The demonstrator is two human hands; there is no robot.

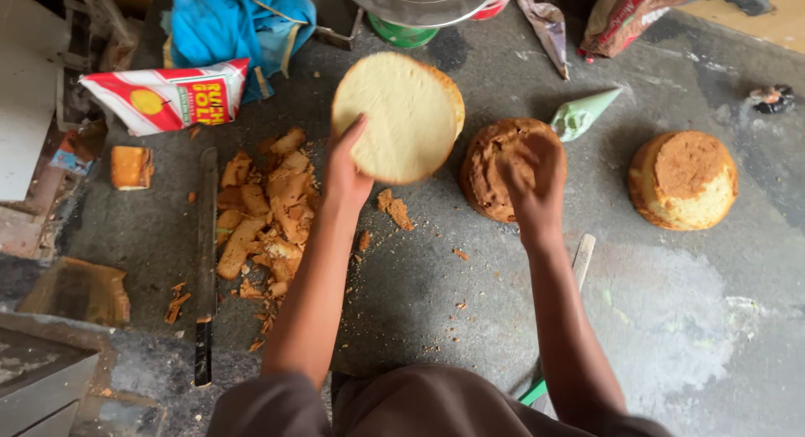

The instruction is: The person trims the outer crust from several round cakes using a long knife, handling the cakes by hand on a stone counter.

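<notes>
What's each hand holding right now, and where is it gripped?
The left hand holds a pale round cake layer by its lower-left edge. The right hand rests on top of a brown cake, not lifting it.

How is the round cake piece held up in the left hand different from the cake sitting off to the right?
The cake slice in the left hand is a thin flat disc, lifted and tilted; the dome cake is thick and rests on the grey counter. The cake slice shows a pale cream cut face; the dome cake has a brown top. Nobody touches the dome cake; the right hand is on another cake. Both are round sponge.
</notes>
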